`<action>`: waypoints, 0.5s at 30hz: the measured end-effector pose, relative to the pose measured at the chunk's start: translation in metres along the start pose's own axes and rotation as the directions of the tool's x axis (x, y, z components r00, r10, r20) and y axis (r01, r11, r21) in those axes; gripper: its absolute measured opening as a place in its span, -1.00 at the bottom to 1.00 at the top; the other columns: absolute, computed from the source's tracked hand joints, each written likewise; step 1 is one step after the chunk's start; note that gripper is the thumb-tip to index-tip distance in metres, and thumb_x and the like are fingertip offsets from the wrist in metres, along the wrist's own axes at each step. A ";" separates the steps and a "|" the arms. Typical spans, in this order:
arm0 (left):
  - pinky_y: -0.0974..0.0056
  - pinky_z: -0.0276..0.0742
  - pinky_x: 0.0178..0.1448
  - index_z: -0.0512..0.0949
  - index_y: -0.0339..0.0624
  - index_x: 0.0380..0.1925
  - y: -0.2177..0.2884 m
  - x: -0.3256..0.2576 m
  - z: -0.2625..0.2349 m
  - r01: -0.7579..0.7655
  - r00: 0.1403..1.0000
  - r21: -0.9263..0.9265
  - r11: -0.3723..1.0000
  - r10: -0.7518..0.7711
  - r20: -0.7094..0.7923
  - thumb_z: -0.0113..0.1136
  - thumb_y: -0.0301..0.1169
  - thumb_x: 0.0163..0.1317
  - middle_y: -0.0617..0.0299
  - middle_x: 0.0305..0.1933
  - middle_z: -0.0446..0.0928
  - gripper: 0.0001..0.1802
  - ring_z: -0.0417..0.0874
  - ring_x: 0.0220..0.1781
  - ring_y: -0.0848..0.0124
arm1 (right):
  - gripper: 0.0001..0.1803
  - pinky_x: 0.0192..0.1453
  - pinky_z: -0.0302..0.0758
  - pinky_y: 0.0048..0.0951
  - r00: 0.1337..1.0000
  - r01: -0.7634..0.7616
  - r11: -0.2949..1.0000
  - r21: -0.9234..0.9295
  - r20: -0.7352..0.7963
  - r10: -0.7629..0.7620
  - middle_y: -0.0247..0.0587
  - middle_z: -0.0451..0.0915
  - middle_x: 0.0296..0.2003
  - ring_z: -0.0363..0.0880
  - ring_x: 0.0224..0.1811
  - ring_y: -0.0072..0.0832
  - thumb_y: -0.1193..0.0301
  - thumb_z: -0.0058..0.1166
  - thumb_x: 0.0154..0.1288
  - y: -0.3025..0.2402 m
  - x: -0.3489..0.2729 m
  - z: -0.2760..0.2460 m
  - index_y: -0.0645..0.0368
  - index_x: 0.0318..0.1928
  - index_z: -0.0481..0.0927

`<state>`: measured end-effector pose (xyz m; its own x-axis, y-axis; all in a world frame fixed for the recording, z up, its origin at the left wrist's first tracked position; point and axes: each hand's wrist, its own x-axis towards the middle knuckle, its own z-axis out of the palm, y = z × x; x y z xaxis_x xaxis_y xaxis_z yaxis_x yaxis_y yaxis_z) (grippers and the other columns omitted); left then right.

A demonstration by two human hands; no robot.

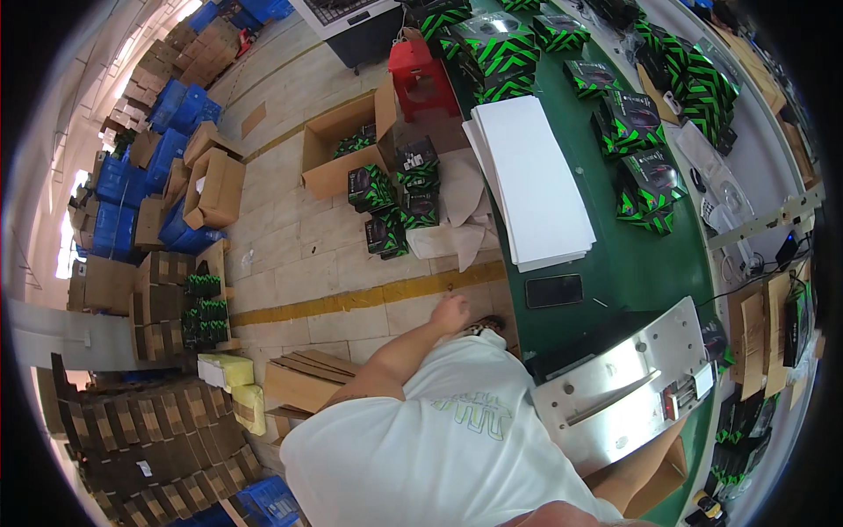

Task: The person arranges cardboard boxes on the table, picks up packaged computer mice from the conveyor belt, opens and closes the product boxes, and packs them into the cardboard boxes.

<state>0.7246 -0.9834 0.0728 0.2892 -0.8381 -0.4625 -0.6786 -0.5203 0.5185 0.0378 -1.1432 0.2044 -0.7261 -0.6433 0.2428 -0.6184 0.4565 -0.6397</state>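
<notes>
Hand (451, 314) hangs near flat black phone (554, 291).

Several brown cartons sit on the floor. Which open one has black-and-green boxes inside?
The open carton beside the red stool, next to the green table. Black-and-green boxes show inside it; the other open carton, by the blue crates, shows none.

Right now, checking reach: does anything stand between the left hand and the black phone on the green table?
Nothing visible does. The left hand hangs just off the table edge; the phone lies flat near that edge, below the white sheets.
</notes>
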 end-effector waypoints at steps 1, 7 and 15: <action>0.01 0.46 0.27 0.56 -0.12 0.05 0.010 0.000 0.001 -0.082 0.991 -0.063 0.995 0.074 -0.110 0.13 -0.21 0.23 -0.10 0.17 0.46 -0.59 0.51 0.21 -0.03 | -0.46 0.01 0.53 -0.24 0.998 -0.015 1.000 -0.022 -0.054 0.014 -0.02 0.68 -0.20 0.65 -0.14 -0.27 0.00 0.12 0.33 -0.006 -0.012 -0.004 0.33 -0.10 0.63; 0.10 0.49 0.17 0.53 -0.18 -0.01 0.088 0.049 -0.045 -0.479 0.831 -0.357 0.802 0.283 -0.480 0.15 -0.47 0.20 -0.03 0.07 0.49 -0.68 0.54 0.11 -0.02 | -0.27 0.03 0.52 -0.14 0.794 0.062 0.989 0.131 -0.607 0.031 0.18 0.62 -0.12 0.61 -0.05 -0.08 -0.10 0.26 0.21 -0.072 -0.103 -0.097 0.41 0.02 0.58; 0.08 0.46 0.15 0.51 -0.16 -0.06 0.283 -0.048 -0.159 -0.888 0.351 -0.452 0.083 0.757 -0.551 0.19 -0.55 0.10 -0.03 0.04 0.49 -0.65 0.52 0.10 0.01 | -0.34 0.09 0.56 -0.16 0.919 0.204 0.970 -0.133 -0.314 -0.236 0.08 0.48 0.12 0.55 0.06 -0.09 0.34 0.28 0.26 0.011 -0.320 -0.260 0.32 0.28 0.32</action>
<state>0.6257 -1.1169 0.3559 -0.0403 -0.7784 0.6264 -0.0082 0.6272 0.7788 0.1851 -0.7732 0.3092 -0.6160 -0.5063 0.6035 -0.7878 0.3932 -0.4741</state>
